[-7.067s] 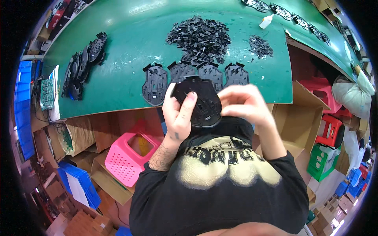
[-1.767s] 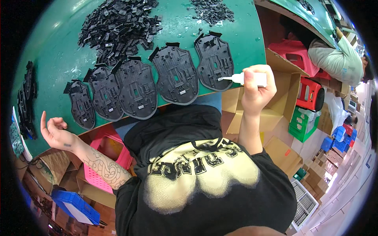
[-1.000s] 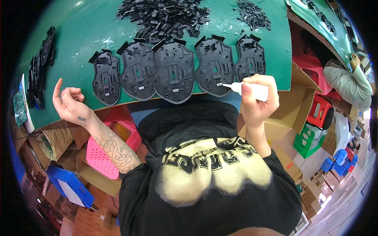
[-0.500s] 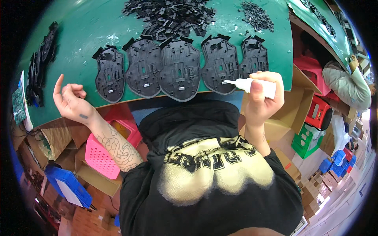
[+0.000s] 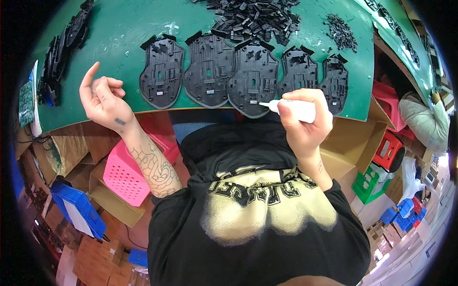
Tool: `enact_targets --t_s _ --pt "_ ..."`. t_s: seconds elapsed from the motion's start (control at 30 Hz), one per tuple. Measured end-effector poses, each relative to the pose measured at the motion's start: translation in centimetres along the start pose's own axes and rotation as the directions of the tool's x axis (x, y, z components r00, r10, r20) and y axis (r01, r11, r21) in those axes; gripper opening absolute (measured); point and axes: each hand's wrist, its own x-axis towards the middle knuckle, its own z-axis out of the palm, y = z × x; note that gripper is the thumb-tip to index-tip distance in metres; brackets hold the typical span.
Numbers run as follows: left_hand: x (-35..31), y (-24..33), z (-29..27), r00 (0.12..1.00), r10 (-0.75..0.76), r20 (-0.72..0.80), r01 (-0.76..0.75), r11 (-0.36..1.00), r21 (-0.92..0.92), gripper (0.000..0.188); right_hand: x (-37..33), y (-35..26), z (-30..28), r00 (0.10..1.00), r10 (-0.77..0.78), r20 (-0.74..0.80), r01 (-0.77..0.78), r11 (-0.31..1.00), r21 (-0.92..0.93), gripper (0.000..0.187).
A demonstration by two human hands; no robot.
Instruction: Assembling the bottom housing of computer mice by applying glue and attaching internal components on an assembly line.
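Green tabletop (image 5: 119, 28) extending ahead of both hands, its near edge curving just beyond them. Black T-shirt with a pale printed front (image 5: 257, 214), below and between the 2 forearms. Pink perforated plastic basket (image 5: 125, 174) under the tabletop edge, below the left hand and beside the tattooed left forearm. Blue plastic bin (image 5: 78, 212) farther down and to the left of that basket. Row of 5 flat black moulded plastic base plates (image 5: 210, 71) lying side by side on the tabletop, between the 2 hands and just ahead of them. Heap of small black plastic parts (image 5: 253, 16) beyond the row, well ahead of the right hand; a smaller pile of tiny black pieces (image 5: 341, 31) to its right. Stack of black plastic shells (image 5: 64, 50) ahead and left of the left hand. Left hand (image 5: 102, 100) raised over the tabletop edge, empty, index finger straight up and the other fingers curled. Right hand (image 5: 305, 121) closed in a fist round a white squeeze bottle with a thin nozzle (image 5: 298, 108); the nozzle tip points left and meets the near edge of the third plate.
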Motion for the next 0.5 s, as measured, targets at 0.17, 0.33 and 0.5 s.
enact_targets --t_s 0.17,0.33,0.5 --pt "0.0 -0.1 0.1 1.0 -0.001 -0.002 0.001 1.0 0.004 0.026 0.0 -0.3 0.3 0.999 0.034 0.025 -0.034 0.999 -0.031 0.023" --pt "0.0 -0.1 0.2 1.0 -0.007 -0.003 0.007 1.0 0.009 0.026 0.2 -0.4 0.4 0.999 0.046 0.022 -0.044 0.997 -0.063 0.023" --pt "0.1 0.2 -0.4 1.0 -0.006 -0.01 0.007 1.0 0.024 0.026 0.9 -1.3 0.8 0.989 0.139 -0.043 -0.13 0.978 0.164 0.023"
